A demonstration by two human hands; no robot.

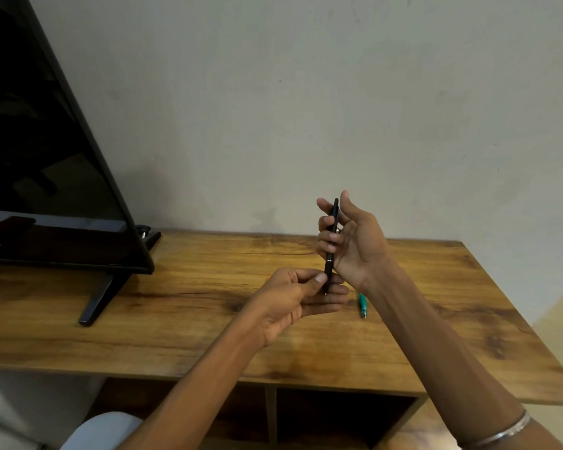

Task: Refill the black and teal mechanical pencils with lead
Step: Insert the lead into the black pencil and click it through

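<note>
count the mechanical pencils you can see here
2. The black pencil is held nearly upright in both hands, above the table. The teal pencil lies on the table by the right forearm, partly hidden. Others could be hidden behind the hands.

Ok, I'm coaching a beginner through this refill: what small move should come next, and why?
Probably steady the slim black mechanical pencil in the right hand and work its lower tip with the left hand, whose thumb and fingers already pinch that end. The pencil stands nearly upright between both hands, while the teal mechanical pencil lies untouched on the wooden table.
</note>
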